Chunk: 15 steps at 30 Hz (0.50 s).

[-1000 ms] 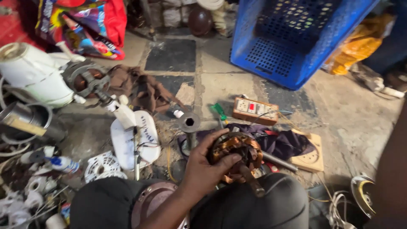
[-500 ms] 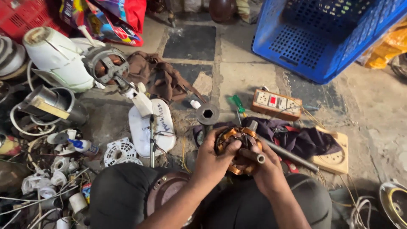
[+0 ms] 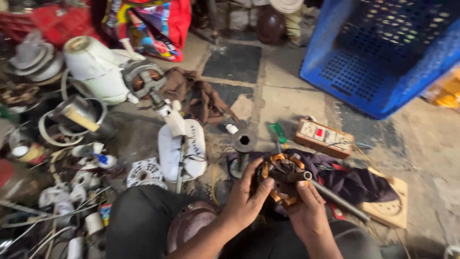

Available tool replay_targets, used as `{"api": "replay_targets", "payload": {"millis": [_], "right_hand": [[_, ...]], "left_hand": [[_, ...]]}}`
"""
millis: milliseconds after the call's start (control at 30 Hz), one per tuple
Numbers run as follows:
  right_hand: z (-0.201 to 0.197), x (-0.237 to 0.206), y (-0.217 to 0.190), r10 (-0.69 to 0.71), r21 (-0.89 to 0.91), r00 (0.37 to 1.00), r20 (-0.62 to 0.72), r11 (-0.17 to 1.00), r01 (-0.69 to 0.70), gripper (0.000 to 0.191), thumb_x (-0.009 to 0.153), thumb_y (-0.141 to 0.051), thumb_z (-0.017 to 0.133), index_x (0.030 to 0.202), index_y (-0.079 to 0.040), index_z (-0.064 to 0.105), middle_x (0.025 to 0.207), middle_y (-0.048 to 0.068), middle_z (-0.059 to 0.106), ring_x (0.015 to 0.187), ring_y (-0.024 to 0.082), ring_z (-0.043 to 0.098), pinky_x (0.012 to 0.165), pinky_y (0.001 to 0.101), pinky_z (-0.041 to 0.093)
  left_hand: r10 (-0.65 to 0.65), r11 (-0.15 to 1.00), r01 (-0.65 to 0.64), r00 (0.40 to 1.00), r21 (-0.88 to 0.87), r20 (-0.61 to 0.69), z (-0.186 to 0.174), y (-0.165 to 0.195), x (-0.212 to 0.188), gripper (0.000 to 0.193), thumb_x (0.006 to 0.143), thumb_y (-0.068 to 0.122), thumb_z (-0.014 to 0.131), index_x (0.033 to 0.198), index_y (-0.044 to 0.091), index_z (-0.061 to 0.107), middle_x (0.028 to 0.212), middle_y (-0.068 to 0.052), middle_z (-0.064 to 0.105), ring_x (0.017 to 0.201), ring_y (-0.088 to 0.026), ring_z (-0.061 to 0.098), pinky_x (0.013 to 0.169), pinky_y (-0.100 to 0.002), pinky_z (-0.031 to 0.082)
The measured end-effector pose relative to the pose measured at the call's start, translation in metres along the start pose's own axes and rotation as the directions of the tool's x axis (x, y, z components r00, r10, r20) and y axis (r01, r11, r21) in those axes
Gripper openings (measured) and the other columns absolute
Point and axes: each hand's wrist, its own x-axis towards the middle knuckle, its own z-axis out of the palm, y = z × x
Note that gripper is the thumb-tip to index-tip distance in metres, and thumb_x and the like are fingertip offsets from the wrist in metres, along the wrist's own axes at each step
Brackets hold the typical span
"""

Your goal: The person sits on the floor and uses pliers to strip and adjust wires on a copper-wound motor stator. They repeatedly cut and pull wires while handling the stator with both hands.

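Note:
Both my hands hold a round motor stator with copper windings [image 3: 281,178] low in the middle of the head view, above my lap. My left hand [image 3: 248,196] grips its left side, thumb on the rim. My right hand [image 3: 306,211] grips its lower right side, fingers by a short metal shaft [image 3: 301,176] at the centre. A long steel rod [image 3: 338,199] lies on the floor just right of my hands. A dark cloth [image 3: 350,180] lies under and behind the stator.
A wooden socket box [image 3: 325,137] and a green-handled screwdriver [image 3: 278,133] lie ahead. A black hex socket tool [image 3: 243,144] stands near a white fan base [image 3: 182,149]. A blue plastic crate [image 3: 383,52] sits far right. Fan parts and wires crowd the left.
My right hand has come onto the stator beside my left. The view has shifted, with the stator now held lower and closer to my lap.

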Motion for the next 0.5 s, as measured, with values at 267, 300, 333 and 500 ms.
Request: {"api": "replay_targets", "payload": {"millis": [267, 300, 333, 500], "right_hand": [[0.054, -0.037, -0.002, -0.111, -0.047, 0.97, 0.217, 0.991, 0.124, 0.046, 0.099, -0.02, 0.05, 0.141, 0.0, 0.055, 0.13, 0.018, 0.066, 0.112, 0.029, 0.069, 0.089, 0.0461, 0.057], [0.057, -0.041, -0.002, -0.121, -0.066, 0.969, 0.217, 0.988, 0.138, 0.045, 0.1, -0.017, 0.053, 0.14, 0.001, 0.056, 0.128, 0.019, 0.067, 0.109, 0.03, 0.069, 0.084, 0.0462, 0.058], [0.064, -0.046, -0.002, -0.215, -0.246, 0.943, 0.255, 0.929, 0.278, 0.043, 0.099, -0.013, 0.056, 0.14, 0.003, 0.057, 0.128, 0.016, 0.064, 0.112, 0.026, 0.067, 0.087, 0.0407, 0.056], [0.091, -0.057, 0.007, -0.321, -0.683, 0.921, 0.221, 0.623, 0.381, 0.044, 0.089, -0.005, 0.074, 0.132, 0.0, 0.065, 0.105, 0.004, 0.064, 0.084, 0.013, 0.071, 0.077, 0.0239, 0.055]], "left_hand": [[-0.279, 0.717, 0.171, 0.959, -0.676, -0.054, -0.004, -0.008, 0.0, 0.053, 0.101, 0.042, 0.056, 0.142, 0.009, 0.054, 0.122, -0.005, 0.07, 0.108, -0.017, 0.066, 0.092, -0.031, 0.054], [-0.402, 0.538, 0.268, 0.915, -0.799, 0.036, -0.006, -0.009, 0.0, 0.052, 0.101, 0.043, 0.055, 0.139, 0.008, 0.058, 0.114, -0.005, 0.074, 0.098, -0.018, 0.07, 0.083, -0.032, 0.057], [-0.502, 0.325, 0.348, 0.851, -0.88, 0.151, -0.012, -0.007, -0.003, 0.052, 0.1, 0.045, 0.053, 0.135, 0.007, 0.061, 0.107, -0.005, 0.077, 0.089, -0.019, 0.074, 0.075, -0.033, 0.06], [-0.153, -0.019, 0.514, 0.846, -0.857, 0.511, -0.028, -0.009, -0.025, 0.041, 0.105, 0.044, 0.058, 0.128, 0.011, 0.065, 0.087, -0.002, 0.068, 0.064, -0.01, 0.061, 0.048, -0.022, 0.045]]}}
